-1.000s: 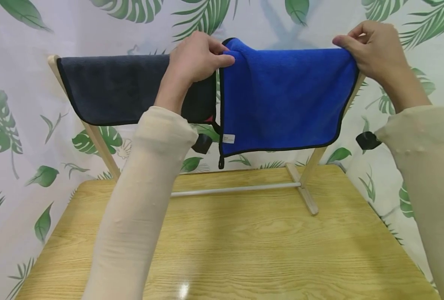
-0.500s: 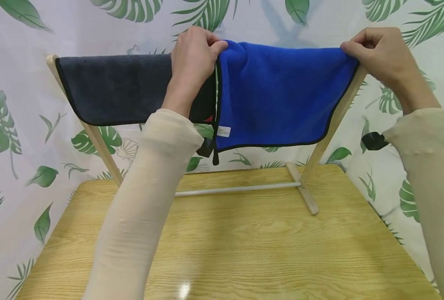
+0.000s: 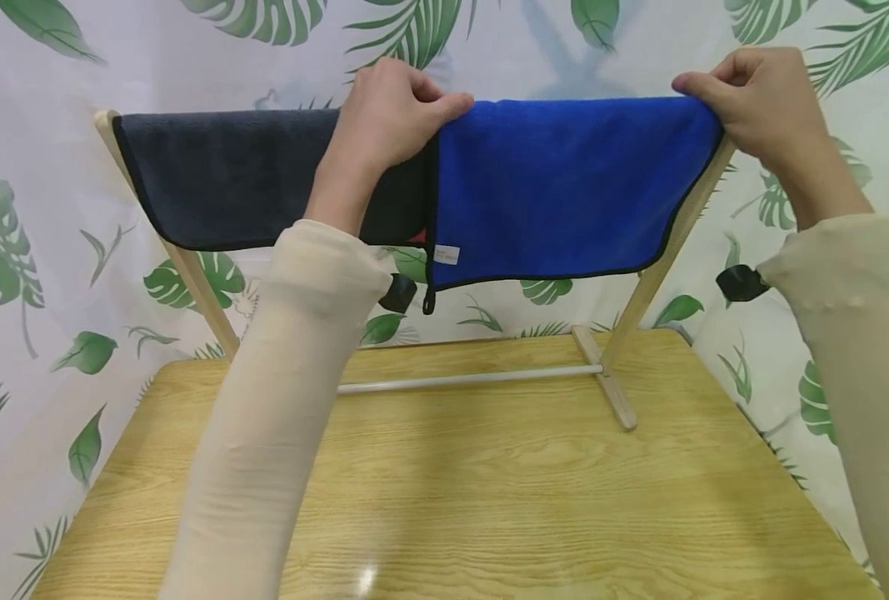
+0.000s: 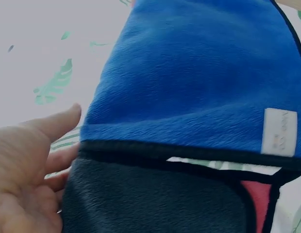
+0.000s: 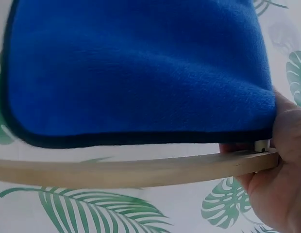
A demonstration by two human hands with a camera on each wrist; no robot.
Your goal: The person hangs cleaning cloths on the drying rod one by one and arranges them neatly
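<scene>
A blue towel (image 3: 571, 183) with black edging and a white label hangs folded over the top of a wooden rack (image 3: 639, 292), on its right half. At the towel's upper left corner is my left hand (image 3: 387, 112). The left wrist view shows its thumb (image 4: 65, 121) held straight and apart from the cloth, its other fingers partly behind the towels. My right hand (image 3: 766, 100) is at the upper right corner, around the post's end, thumb along the top edge. Its fingertips are hidden, so I cannot tell whether they pinch the towel.
A dark grey towel (image 3: 234, 179) with black edging and a red patch hangs on the rack's left half, right beside the blue one. The rack's white lower bar (image 3: 474, 379) and foot (image 3: 605, 379) are over the wooden table (image 3: 534, 500). A leaf-print backdrop (image 3: 84, 275) stands behind.
The blue towel's folded upper left corner has flattened, and its lower edge has risen. Its left edge has shifted left toward the grey towel. My left thumb has come away from the cloth.
</scene>
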